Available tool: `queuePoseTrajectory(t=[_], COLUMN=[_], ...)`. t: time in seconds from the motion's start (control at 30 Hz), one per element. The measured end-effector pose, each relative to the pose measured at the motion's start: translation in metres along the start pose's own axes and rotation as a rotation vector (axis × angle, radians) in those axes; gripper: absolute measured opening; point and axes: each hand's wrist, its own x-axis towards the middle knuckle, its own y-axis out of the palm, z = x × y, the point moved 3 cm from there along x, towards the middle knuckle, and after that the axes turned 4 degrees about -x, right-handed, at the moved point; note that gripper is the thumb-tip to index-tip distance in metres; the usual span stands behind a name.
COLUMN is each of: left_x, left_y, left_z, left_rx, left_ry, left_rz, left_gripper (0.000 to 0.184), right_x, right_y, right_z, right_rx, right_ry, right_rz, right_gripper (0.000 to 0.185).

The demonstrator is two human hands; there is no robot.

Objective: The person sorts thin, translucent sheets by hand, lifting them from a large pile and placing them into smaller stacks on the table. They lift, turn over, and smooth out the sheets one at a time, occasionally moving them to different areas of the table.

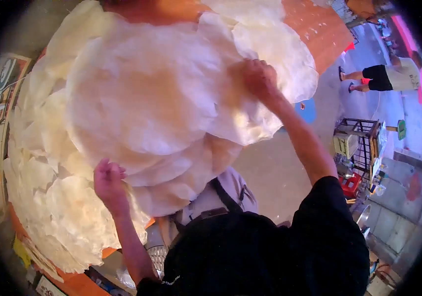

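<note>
Thin, pale, round sheets are heaped in overlapping layers in front of me. One large sheet (142,93) lies on top, spread wide, its edge drooping towards my body. At the far right of the pile my right hand (260,81) is closed, its fingers bent down on the edge of a sheet (235,106). My left hand (110,185) is curled near the lower left edge of the large sheet. Whether its fingers pinch that edge is hidden. Other sheets (77,222) are stacked to the left, several with ragged rims.
An orange surface (317,34) shows beneath the pile. To the right stand a dark metal rack (364,143) and a red crate (350,185). Another person (386,77) in black shorts is further off. A slatted basket (157,256) sits low by my left forearm.
</note>
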Motion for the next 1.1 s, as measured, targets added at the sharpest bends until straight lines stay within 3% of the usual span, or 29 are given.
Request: queuePoseTrajectory(t=[0.13,0.17,0.3,0.37,0.4,0.43,0.47,0.57,0.63,0.67,0.7,0.73,0.8,0.83,0.87,0.97,1.0,1.03,1.1], left_x=[-0.004,-0.004,-0.014,-0.018,-0.020,-0.022,-0.022,-0.027,-0.030,-0.030,-0.031,-0.030,-0.027,-0.020,-0.018,-0.008,-0.003,-0.001,0.000], left_y=[0.000,0.000,-0.004,-0.008,-0.010,-0.011,-0.011,0.001,0.015,0.021,0.025,0.030,0.045,0.028,0.036,0.008,0.001,-0.003,0.008], left_z=[0.007,0.010,0.010,0.010,0.011,0.013,0.014,0.008,0.006,0.007,0.007,0.003,-0.009,0.013,-0.016,0.018,0.049,0.065,0.039], left_rx=[0.032,0.060,-0.031,0.004,-0.008,-0.021,-0.038,-0.076,-0.121,-0.144,-0.179,-0.446,-0.969,-1.121,-1.093,-0.986,-0.863,-0.739,-0.566], left_ry=[0.021,0.019,0.006,0.004,-0.004,-0.012,-0.019,-0.081,-0.100,-0.109,-0.122,-0.231,-0.464,-0.423,-0.471,-0.497,-0.458,-0.418,-0.284], left_rz=[0.074,0.083,0.097,0.099,0.093,0.090,0.087,0.104,0.127,0.139,0.237,0.273,0.353,0.325,0.008,0.022,0.035,0.046,-0.009], left_gripper=[0.025,0.025,0.024,0.023,0.022,0.022,0.022,0.022,0.022,0.022,0.028,0.034,0.046,0.058,0.056,0.055,0.056,0.058,0.056], right_x=[0.003,-0.008,0.014,0.041,0.059,0.071,0.091,0.081,0.049,0.025,0.007,-0.019,-0.060,-0.073,-0.081,-0.055,-0.044,-0.033,-0.022], right_y=[0.009,0.005,0.002,-0.014,-0.037,-0.067,-0.066,-0.173,-0.179,-0.181,-0.162,-0.147,-0.131,-0.127,-0.121,-0.088,-0.082,-0.050,-0.014], right_z=[-0.006,-0.012,-0.054,-0.099,-0.118,-0.119,-0.146,-0.061,0.005,0.048,0.084,0.130,0.214,0.223,0.227,0.163,0.125,0.088,0.037], right_rx=[-0.106,0.005,-0.025,0.384,0.361,0.223,0.430,0.261,0.381,0.535,0.423,0.268,0.535,0.632,0.733,0.533,0.627,0.529,0.313], right_ry=[-0.197,-0.260,-0.056,0.093,0.191,0.186,0.136,-0.036,-0.129,-0.090,-0.232,-0.487,-0.753,-0.782,-0.810,-0.603,-0.294,-0.187,-0.014], right_rz=[-0.009,-0.062,0.137,-0.021,0.040,-0.095,-0.211,-0.311,-0.388,-0.276,-0.260,-0.277,-0.001,-0.018,-0.033,-0.073,-0.203,-0.363,-0.268], right_gripper=[0.027,0.023,0.021,0.021,0.025,0.027,0.028,0.027,0.023,0.020,0.013,0.010,0.012,0.015,0.018,0.017,0.021,0.025,0.034])
